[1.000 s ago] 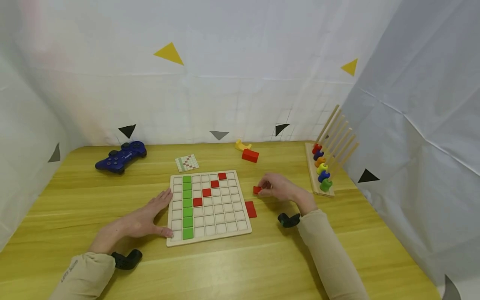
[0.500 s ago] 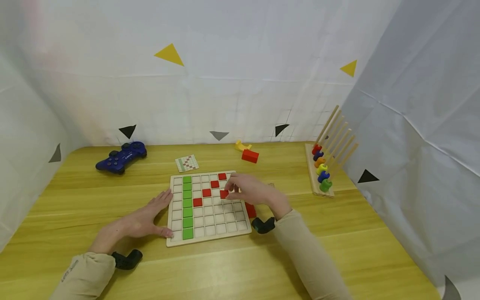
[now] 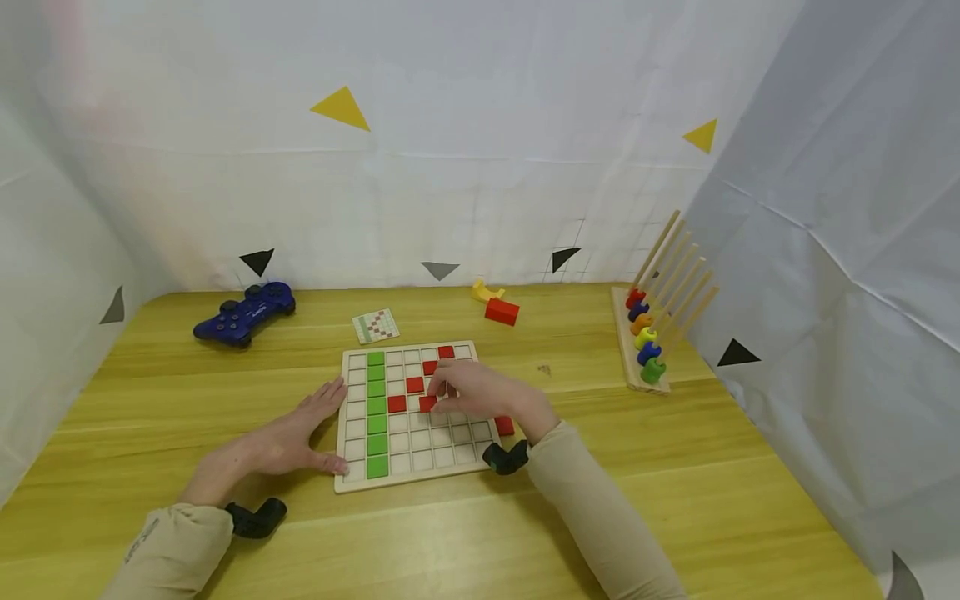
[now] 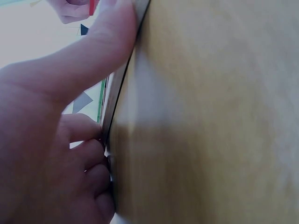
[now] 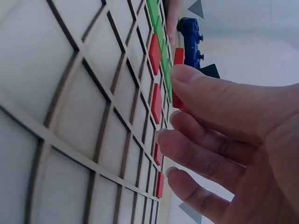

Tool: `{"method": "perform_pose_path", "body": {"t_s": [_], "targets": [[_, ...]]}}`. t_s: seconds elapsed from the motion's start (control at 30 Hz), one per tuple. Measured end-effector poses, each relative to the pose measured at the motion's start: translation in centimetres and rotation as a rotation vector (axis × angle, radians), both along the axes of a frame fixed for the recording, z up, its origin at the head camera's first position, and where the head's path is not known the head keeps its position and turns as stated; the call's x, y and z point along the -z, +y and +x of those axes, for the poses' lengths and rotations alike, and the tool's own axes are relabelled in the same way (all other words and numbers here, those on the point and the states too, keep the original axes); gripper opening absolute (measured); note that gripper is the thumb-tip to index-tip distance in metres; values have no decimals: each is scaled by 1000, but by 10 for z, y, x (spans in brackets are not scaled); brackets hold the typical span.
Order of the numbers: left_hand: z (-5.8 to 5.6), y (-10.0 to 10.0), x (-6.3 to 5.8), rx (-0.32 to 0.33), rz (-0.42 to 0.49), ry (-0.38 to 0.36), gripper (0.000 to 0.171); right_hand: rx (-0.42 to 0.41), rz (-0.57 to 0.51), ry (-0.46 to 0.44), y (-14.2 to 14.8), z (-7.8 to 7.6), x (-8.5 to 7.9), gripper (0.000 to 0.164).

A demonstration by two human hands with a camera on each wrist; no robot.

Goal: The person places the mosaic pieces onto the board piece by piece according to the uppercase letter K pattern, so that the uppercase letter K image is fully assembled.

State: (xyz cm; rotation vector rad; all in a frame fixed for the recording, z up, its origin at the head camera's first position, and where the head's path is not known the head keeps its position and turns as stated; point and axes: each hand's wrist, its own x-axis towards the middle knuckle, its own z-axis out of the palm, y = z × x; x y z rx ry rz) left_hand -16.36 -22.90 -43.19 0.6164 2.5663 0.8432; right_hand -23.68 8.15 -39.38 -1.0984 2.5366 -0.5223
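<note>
A wooden grid board (image 3: 401,461) lies on the table, with a column of green tiles (image 3: 377,406) and a diagonal line of red tiles (image 3: 397,404) in its cells. My left hand (image 3: 288,437) is spread along the board's left edge, its thumb on the near-left corner. Over the middle of the grid, my right hand (image 3: 480,392) pinches a small red tile (image 5: 178,95) between thumb and fingertips. In the right wrist view that tile is held above the cells, near the red ones. More red (image 3: 505,426) shows beside the board's right edge, partly hidden.
Behind the board lies a small pattern card (image 3: 376,326). A blue game controller (image 3: 245,315) sits at back left. A red block (image 3: 502,312) and a yellow curved piece (image 3: 486,292) are at the back, and a peg stand with colored beads (image 3: 652,372) is at right.
My right hand has carried the red tile leftward from beside the board to over the middle of the grid. My left hand has stayed at the board's left edge.
</note>
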Motion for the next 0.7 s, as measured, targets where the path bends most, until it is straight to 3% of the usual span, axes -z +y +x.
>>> {"method": "perform_pose_path", "body": {"t_s": [0.37, 0.7], "targets": [[-1, 1, 0, 1, 0, 6, 117, -64, 64, -5, -8, 2, 11, 20], [0, 1, 1, 2, 4, 3, 117, -82, 11, 7, -10, 2, 19, 17]]}}
